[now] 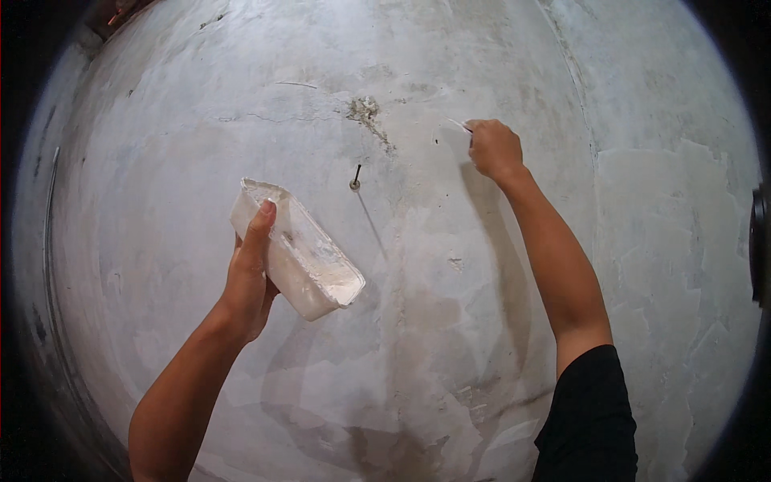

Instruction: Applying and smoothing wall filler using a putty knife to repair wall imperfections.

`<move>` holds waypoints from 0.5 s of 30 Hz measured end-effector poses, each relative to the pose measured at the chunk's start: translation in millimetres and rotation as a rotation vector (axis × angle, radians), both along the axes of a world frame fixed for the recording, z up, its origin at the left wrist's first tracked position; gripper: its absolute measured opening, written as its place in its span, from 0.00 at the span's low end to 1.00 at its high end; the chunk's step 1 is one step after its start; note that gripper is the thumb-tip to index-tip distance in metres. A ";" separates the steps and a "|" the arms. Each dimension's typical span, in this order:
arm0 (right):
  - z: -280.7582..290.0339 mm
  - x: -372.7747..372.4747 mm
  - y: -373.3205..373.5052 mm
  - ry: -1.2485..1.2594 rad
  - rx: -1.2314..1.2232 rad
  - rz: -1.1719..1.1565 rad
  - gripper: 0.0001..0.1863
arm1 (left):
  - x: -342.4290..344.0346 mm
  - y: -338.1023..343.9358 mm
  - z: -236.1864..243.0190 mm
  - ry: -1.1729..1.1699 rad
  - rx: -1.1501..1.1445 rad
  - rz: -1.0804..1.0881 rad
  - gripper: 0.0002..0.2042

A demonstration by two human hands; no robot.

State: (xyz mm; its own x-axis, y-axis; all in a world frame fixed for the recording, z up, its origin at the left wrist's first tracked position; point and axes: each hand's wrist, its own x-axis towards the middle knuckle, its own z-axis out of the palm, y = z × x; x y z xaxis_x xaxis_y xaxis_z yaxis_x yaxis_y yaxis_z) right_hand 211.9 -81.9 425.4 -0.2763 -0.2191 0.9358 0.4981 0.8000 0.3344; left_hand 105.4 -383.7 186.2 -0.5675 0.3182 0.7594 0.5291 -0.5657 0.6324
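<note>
Right fingers (pixel 482 128) pinch a thin scraper blade (pixel 459 124), its edge pressed to the grey plastered wall (pixel 658 241). The left hand (pixel 250 277) grips a white tub (pixel 299 251) of filler — thumb over the rim, tilted — below a nail (pixel 355 178) and a crumbled patch (pixel 365 111).

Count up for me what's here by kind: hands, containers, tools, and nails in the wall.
Hands: 2, the left hand and the right hand
Plastic tub of white filler: 1
Small scraper blade: 1
Nail in the plastered wall: 1
Total: 5
</note>
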 end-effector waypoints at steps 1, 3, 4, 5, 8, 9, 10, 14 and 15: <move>-2.6 1.1 13.1 0.042 0.023 -0.058 0.12 | -1.3 0.4 1.2 0.006 -0.007 -0.024 0.54; -16.3 -2.6 30.0 0.101 0.026 -0.138 0.11 | -6.4 2.2 4.1 0.030 -0.034 -0.067 0.54; -25.2 -6.7 37.3 0.145 0.080 -0.122 0.08 | -10.7 4.1 6.6 0.043 -0.038 -0.096 0.54; -37.4 -7.9 38.8 0.181 0.131 -0.107 0.08 | -14.5 3.7 5.3 0.048 -0.046 -0.123 0.55; -65.9 -11.3 4.2 0.019 0.105 -0.193 0.11 | -44.6 7.9 1.2 0.016 0.001 -0.222 0.49; -74.9 -15.0 -7.2 0.019 0.093 -0.213 0.11 | -49.5 8.1 1.9 0.018 -0.011 -0.241 0.49; -85.9 -19.8 -19.4 -0.092 0.081 -0.248 0.10 | -53.0 6.3 2.3 0.022 -0.028 -0.257 0.49; -86.2 -6.7 -56.4 -0.359 -0.077 -0.387 0.12 | -61.8 8.3 9.7 0.041 -0.083 -0.305 0.50; -80.9 -5.0 -52.8 -0.356 -0.083 -0.399 0.12 | -62.5 8.7 11.7 0.045 -0.086 -0.318 0.50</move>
State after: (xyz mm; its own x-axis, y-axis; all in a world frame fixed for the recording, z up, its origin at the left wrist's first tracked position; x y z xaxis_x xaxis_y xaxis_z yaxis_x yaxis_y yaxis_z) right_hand 206.9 -134.7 344.5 -0.6259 0.0386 0.7789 0.6365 0.6024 0.4816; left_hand 43.0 -375.0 198.0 -0.3959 0.5385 0.7438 0.3628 -0.6524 0.6654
